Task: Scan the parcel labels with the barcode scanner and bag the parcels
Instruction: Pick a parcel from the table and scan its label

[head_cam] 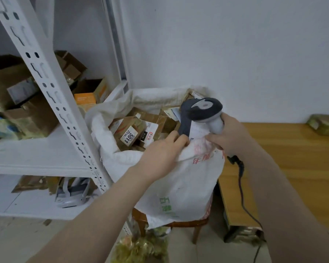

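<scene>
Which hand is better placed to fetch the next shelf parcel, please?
Likely left: the left hand grips only the sack rim, beside the shelf; the right hand holds the scanner.

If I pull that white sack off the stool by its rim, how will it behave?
Probably floppy: the white sack bunches where the left hand grips its rim. Likely heavy: boxed parcels fill it nearly to the top. It may tip, since it bulges wider than the small wooden stool under it.

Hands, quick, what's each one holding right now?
Left hand: grips the white woven sack at its rim.
Right hand: grips the barcode scanner.
</scene>
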